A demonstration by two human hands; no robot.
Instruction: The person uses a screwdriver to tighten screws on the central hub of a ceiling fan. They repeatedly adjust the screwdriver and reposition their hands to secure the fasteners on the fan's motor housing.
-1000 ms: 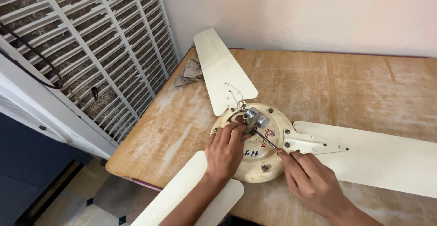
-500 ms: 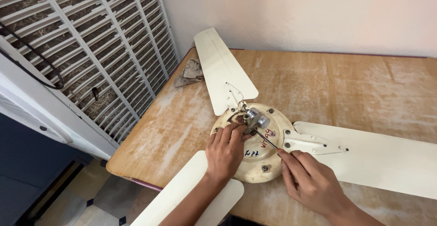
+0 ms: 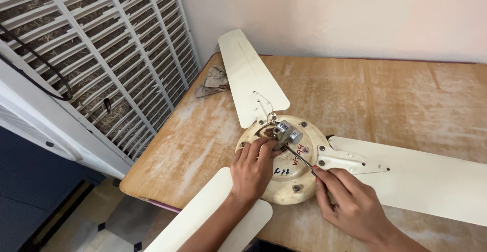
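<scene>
- My left hand [image 3: 252, 170] braced the ceiling fan's motor housing [image 3: 284, 173], fingers resting beside the hub.
- My right hand [image 3: 350, 204] pinched the thin screwdriver [image 3: 299, 159]; keeping it seated squarely mattered.

Packages, signs, screens: none seen.
Label: small white sticker [image 3: 304, 149] with red marking, on the fan's cream motor housing [image 3: 299, 183]; handwritten blue marks beside it.
</scene>
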